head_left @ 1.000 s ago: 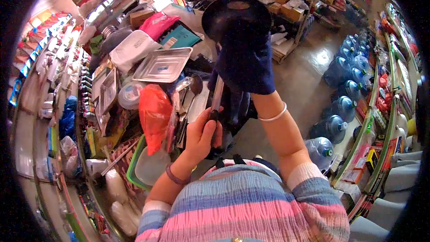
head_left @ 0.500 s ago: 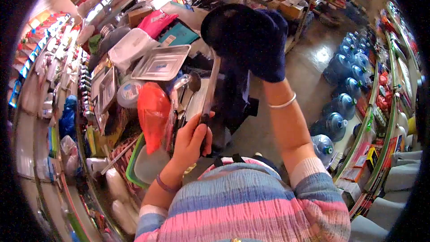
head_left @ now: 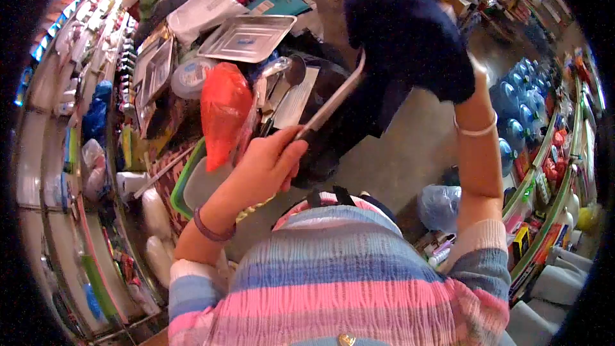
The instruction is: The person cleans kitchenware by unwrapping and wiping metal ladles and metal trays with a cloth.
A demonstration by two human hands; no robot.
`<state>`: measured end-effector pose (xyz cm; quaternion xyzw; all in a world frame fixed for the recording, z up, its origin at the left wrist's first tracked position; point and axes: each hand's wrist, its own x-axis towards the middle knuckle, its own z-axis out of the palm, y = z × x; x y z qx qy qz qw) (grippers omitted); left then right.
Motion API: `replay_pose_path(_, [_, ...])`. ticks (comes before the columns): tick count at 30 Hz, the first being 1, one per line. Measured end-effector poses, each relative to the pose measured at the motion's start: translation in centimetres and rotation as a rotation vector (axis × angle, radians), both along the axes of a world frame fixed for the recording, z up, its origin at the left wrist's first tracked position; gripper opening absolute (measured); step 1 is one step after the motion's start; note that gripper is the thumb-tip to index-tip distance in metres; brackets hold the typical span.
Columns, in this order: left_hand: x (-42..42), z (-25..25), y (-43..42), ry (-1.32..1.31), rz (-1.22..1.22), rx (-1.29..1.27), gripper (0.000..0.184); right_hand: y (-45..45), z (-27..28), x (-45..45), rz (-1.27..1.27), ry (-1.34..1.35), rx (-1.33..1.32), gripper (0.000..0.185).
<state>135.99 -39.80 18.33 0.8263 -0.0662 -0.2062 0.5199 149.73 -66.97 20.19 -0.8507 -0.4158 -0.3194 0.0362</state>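
My left hand [head_left: 272, 160] is closed around the dark grip of a long, thin, pale bar [head_left: 330, 104]. The bar slants up to the right and bends at its far end, against dark fabric; I cannot make out its kind. A bunched navy cloth [head_left: 410, 38] covers my right hand [head_left: 475, 83], hiding the fingers; only the wrist side shows, below a pale bangle. Left of the bar lie a ladle [head_left: 295, 70], a red plastic bag [head_left: 224, 112] and a shallow metal tray [head_left: 246, 37].
Dark fabric [head_left: 346, 144] hangs below the bar. A green-rimmed container [head_left: 186, 182] stands beside my left forearm. Stocked shelves [head_left: 96, 205] line the left. Blue water jugs [head_left: 506, 106] stand on the floor at right, with a clear bag [head_left: 439, 208] nearer me.
My right hand and the navy cloth have moved to the right. The bar has tilted further right, its far end still at the cloth. The view has shifted.
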Motion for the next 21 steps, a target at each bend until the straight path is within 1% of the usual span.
replay_pose_path(2, [-0.4, -1.4, -0.1, -0.036, -0.072, 0.136, 0.037, 0.8, -2.8, -1.1, 0.086, 0.111, -0.157, 0.014])
replay_pose_path(3, [-0.5, -2.5, -0.1, -0.076, -0.116, 0.153, 0.035, 1.2, -4.4, -1.6, 0.131, 0.175, -0.217, 0.014])
replay_pose_path(4, [-0.6, -4.0, 0.0, -0.224, -0.206, 0.262, 0.032, 1.2, -5.9, -2.4, 0.179, 0.266, -0.249, 0.014])
replay_pose_path(6, [-1.0, -6.2, 0.6, -0.185, -0.291, 0.237, 0.030, 0.7, -8.2, -3.8, 0.268, 0.492, -0.225, 0.020])
replay_pose_path(7, [-1.3, -6.7, 0.9, -0.124, -0.268, 0.207, 0.030, 0.2, -8.6, -4.1, 0.297, 0.561, -0.188, 0.025])
replay_pose_path(10, [-1.3, -5.6, 1.2, -0.013, -0.288, 0.192, 0.032, -0.9, -9.5, -5.2, 0.280, 0.746, -0.009, 0.029])
replay_pose_path(11, [-1.4, -6.2, 1.4, -0.015, -0.289, 0.169, 0.032, -1.2, -9.9, -5.3, 0.204, 0.808, 0.038, 0.033])
replay_pose_path(13, [-1.6, -7.5, 1.6, -0.021, -0.291, 0.122, 0.032, -1.7, -11.2, -5.7, 0.153, 0.817, 0.256, 0.033])
replay_pose_path(15, [-1.9, -7.4, 1.5, 0.111, -0.221, 0.065, 0.031, -1.8, -12.3, -6.5, 0.054, 0.836, 0.485, 0.031])
replay_pose_path(16, [-2.1, -7.1, 1.3, 0.177, -0.184, 0.035, 0.031, -2.3, -14.2, -6.6, -0.031, 0.855, 0.674, 0.028])
replay_pose_path(17, [-2.3, -6.9, 1.1, 0.255, -0.148, 0.013, 0.031, -2.0, -15.2, -6.8, -0.061, 0.753, 0.779, 0.025])
replay_pose_path(18, [-2.6, -7.2, 0.7, 0.247, -0.120, -0.028, 0.031, -1.7, -15.8, -7.0, -0.091, 0.650, 0.881, 0.022])
replay_pose_path(20, [-2.9, -8.5, -0.2, 0.218, -0.070, -0.107, 0.031, 0.9, -17.0, -7.5, 0.078, 0.897, 1.627, 0.023])
replay_pose_path(21, [-3.1, -9.8, -0.6, 0.173, -0.047, -0.134, 0.028, 2.4, -17.6, -7.6, 0.170, 1.004, 2.005, 0.024])
